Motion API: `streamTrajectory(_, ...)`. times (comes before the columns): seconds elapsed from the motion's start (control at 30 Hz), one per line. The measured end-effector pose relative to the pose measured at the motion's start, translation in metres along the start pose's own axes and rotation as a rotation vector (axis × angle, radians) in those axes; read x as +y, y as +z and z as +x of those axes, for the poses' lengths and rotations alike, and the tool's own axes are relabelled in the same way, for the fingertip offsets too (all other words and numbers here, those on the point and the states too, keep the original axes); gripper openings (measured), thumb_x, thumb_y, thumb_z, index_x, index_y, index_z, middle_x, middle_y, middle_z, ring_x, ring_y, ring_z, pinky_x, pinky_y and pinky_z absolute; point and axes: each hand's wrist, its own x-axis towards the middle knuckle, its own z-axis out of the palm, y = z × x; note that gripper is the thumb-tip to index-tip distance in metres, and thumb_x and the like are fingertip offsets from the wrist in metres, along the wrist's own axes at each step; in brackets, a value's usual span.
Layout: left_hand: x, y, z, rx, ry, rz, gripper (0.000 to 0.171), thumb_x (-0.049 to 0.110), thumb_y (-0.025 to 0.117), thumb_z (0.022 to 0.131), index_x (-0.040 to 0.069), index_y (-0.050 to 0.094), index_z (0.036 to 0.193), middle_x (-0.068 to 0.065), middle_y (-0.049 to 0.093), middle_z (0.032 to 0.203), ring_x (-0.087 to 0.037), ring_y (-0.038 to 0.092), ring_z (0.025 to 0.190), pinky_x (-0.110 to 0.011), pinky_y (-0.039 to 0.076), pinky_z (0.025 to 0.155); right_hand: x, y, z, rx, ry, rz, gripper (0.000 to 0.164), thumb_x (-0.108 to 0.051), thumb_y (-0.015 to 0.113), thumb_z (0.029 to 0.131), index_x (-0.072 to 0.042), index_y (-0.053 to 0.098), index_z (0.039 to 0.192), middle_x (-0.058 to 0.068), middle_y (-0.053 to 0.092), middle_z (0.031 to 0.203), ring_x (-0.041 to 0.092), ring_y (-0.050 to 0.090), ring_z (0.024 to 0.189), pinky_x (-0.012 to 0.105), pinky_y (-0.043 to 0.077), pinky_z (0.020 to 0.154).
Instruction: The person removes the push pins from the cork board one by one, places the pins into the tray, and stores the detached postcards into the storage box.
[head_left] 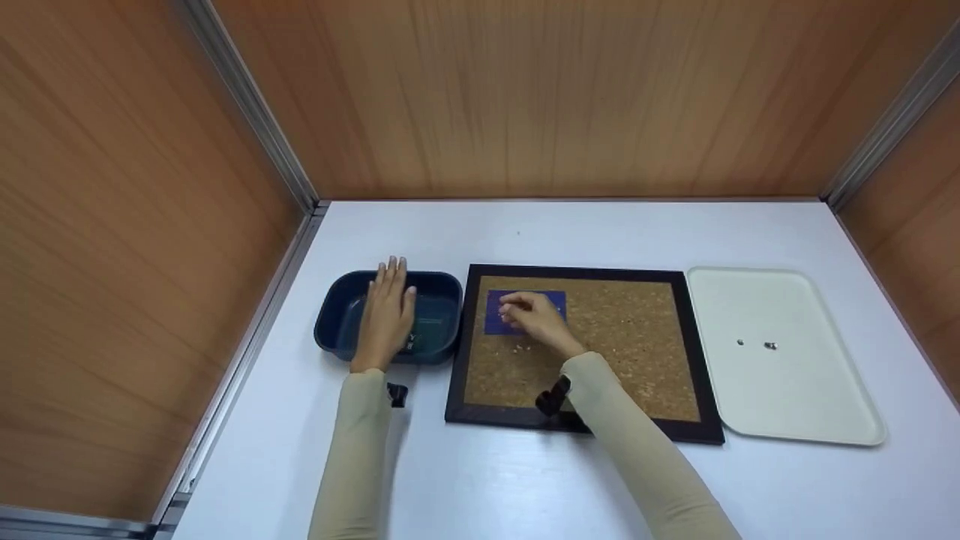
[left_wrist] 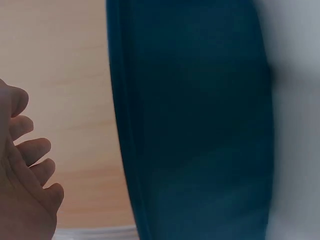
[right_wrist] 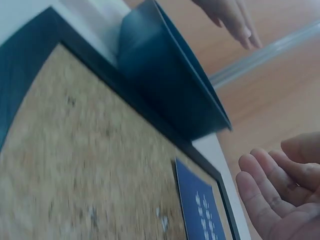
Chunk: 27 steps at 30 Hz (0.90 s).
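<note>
My left hand (head_left: 386, 319), palm down with straight fingers, is above a dark blue-green plastic basin (head_left: 455, 300). In the left wrist view its fingers show beside the basin wall (left_wrist: 200, 125), holding nothing. Over a blue card (head_left: 555, 300) on a framed cork board (head_left: 600, 337) is my right hand (head_left: 536, 319). In the right wrist view its fingers (right_wrist: 252, 192) bend loosely, the thumb apart from them, with nothing visible between. The card (right_wrist: 197, 200) carries rows of small pale marks. Small pale bits (head_left: 521, 348) lie on the cork just below it.
A cream tray (head_left: 795, 397) stands right of the board, with a few small metallic pieces (head_left: 770, 346) on it. Small items (head_left: 410, 343) show inside the basin. Wooden panels (head_left: 525, 97) enclose the white table (head_left: 465, 480) at the back and sides.
</note>
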Motion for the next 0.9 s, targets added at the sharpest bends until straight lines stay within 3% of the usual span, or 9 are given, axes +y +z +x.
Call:
streamTrajectory(0.33, 0.047, 0.032, 0.006, -0.037, 0.133, 0.050, 0.051, 0.028, 0.037, 0.105, 0.010, 0.027, 0.152, -0.011, 0.026, 0.158, -0.029, 0.021, 0.148, -0.046, 0.018, 0.122, 0.017, -0.033, -0.003, 0.050, 0.022, -0.025, 0.034, -0.009, 0.054, 0.097, 0.010, 0.056, 0.125, 0.026, 0.063, 0.117, 0.039, 0.063, 0.109, 0.042, 0.055, 0.092)
streamTrajectory(0.63, 0.081, 0.055, 0.009, -0.106, 0.180, 0.069, 0.052, 0.030, 0.039, 0.104, 0.015, 0.027, 0.153, -0.006, 0.027, 0.159, -0.023, 0.021, 0.148, -0.042, 0.017, 0.122, 0.028, -0.049, -0.002, 0.104, 0.034, -0.062, 0.032, -0.006, 0.053, 0.096, 0.010, 0.059, 0.122, 0.025, 0.064, 0.113, 0.035, 0.065, 0.101, 0.031, 0.057, 0.082)
streamTrajectory(0.9, 0.102, 0.071, 0.011, -0.185, 0.218, 0.093, 0.053, 0.033, 0.038, 0.104, 0.016, 0.026, 0.153, -0.006, 0.028, 0.159, -0.024, 0.023, 0.148, -0.041, 0.019, 0.122, 0.036, -0.058, -0.001, 0.127, 0.072, -0.095, 0.033, -0.010, 0.054, 0.096, 0.007, 0.060, 0.123, 0.023, 0.064, 0.115, 0.027, 0.066, 0.100, 0.030, 0.056, 0.083)
